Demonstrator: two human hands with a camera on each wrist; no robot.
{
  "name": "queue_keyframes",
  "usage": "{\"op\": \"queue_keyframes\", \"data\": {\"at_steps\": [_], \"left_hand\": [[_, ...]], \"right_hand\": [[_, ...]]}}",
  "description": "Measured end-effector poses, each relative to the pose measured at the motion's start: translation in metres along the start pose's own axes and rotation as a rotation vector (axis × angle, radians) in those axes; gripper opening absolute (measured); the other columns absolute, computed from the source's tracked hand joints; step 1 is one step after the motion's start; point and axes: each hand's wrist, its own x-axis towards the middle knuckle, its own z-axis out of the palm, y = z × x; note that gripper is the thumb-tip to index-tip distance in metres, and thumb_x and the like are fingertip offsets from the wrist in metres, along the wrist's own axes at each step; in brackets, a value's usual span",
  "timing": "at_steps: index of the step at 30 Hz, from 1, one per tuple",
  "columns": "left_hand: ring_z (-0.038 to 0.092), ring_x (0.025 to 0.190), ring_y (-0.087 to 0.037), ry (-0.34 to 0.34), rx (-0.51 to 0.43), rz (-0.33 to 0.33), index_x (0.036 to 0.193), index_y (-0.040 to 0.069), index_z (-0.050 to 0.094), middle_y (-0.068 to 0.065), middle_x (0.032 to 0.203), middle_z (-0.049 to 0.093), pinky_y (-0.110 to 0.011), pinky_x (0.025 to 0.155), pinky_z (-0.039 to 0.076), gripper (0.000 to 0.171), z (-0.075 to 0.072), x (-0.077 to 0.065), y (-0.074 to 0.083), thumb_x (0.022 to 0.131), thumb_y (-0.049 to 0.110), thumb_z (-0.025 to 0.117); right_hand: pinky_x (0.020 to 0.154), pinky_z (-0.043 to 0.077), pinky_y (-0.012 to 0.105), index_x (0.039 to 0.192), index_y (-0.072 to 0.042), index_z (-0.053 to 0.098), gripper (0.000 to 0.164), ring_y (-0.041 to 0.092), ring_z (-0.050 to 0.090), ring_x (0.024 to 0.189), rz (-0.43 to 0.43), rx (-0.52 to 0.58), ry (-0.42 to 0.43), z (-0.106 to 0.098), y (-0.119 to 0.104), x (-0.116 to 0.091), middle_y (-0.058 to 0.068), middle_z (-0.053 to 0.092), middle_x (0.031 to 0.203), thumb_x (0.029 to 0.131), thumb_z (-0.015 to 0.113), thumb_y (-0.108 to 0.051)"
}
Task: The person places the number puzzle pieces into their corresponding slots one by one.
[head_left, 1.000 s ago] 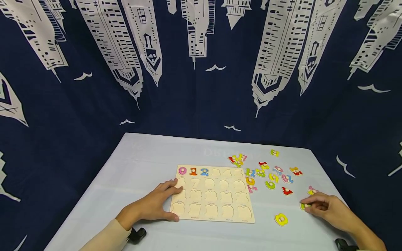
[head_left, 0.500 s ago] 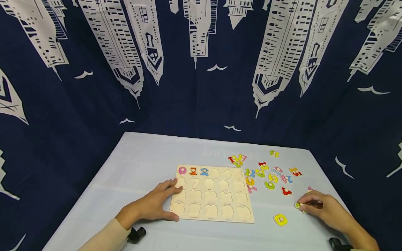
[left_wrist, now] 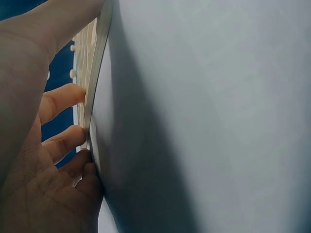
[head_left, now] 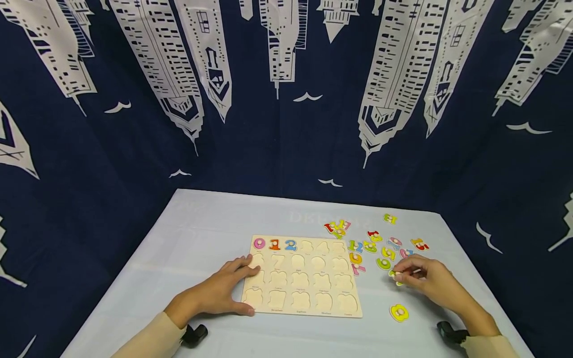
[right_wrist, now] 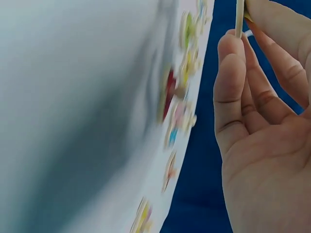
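A wooden number puzzle board (head_left: 309,293) lies on the table, with a pink 0 (head_left: 259,243), an orange-red 1 (head_left: 275,244) and a blue 2 (head_left: 290,244) in its top row. My left hand (head_left: 219,288) rests on the board's left side, fingers spread over the edge and thumb by the near corner. To the right of the board, my right hand (head_left: 429,281) pinches a green-and-yellow number piece (head_left: 396,277) just above the table. Its digit is mostly covered by the fingers. In the right wrist view only the edge of this piece shows, between thumb and fingertips.
Several coloured number pieces with knobs lie right of the board, among them a green one (head_left: 383,263) and a red-and-yellow one (head_left: 420,244). A yellow piece (head_left: 399,313) sits alone nearer the front. Behind the white table (head_left: 215,214) hangs a dark blue cloth (head_left: 277,149).
My right hand has carried the green-and-yellow piece leftward and away from me, from the table's right side toward the board. My left hand has stayed on the board.
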Motion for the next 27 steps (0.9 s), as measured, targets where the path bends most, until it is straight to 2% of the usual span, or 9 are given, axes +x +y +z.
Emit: {"op": "queue_keyframes", "data": {"at_steps": [6, 12, 22, 27], "left_hand": [[0.032, 0.179, -0.042, 0.007, 0.008, 0.006, 0.177, 0.018, 0.051, -0.014, 0.193, 0.031, -0.07, 0.139, 0.04, 0.111, 0.001, 0.001, -0.002, 0.088, 0.065, 0.099], [0.032, 0.178, -0.042, 0.01, -0.001, 0.003, 0.177, 0.019, 0.052, -0.013, 0.193, 0.031, -0.07, 0.139, 0.04, 0.111, 0.001, 0.001, -0.002, 0.087, 0.063, 0.099], [0.03, 0.179, -0.043, 0.002, -0.01, -0.005, 0.177, 0.02, 0.051, -0.013, 0.193, 0.03, -0.071, 0.139, 0.039, 0.111, 0.001, 0.0, -0.001, 0.087, 0.065, 0.099], [0.031, 0.179, -0.042, 0.002, -0.009, -0.011, 0.177, 0.02, 0.051, -0.012, 0.193, 0.03, -0.07, 0.139, 0.04, 0.112, 0.001, 0.0, 0.0, 0.087, 0.065, 0.099]], "right_hand": [[0.078, 0.06, 0.021, 0.107, -0.03, 0.085, 0.014, 0.004, 0.067, 0.087, -0.082, 0.077, -0.004, 0.014, -0.022, 0.023, -0.013, 0.077, 0.098, 0.1, 0.095, -0.023], [0.079, 0.062, 0.023, 0.106, -0.029, 0.085, 0.012, 0.006, 0.068, 0.087, -0.118, 0.094, -0.007, 0.031, -0.041, 0.046, -0.012, 0.078, 0.099, 0.101, 0.094, -0.022], [0.068, 0.058, 0.023, 0.106, -0.023, 0.086, 0.009, 0.007, 0.067, 0.077, -0.086, 0.144, -0.013, 0.056, -0.068, 0.079, -0.002, 0.078, 0.091, 0.101, 0.094, -0.023], [0.061, 0.055, 0.024, 0.107, -0.018, 0.087, 0.01, 0.009, 0.066, 0.071, -0.08, 0.181, -0.029, 0.07, -0.08, 0.094, 0.001, 0.081, 0.095, 0.101, 0.094, -0.021]]}}
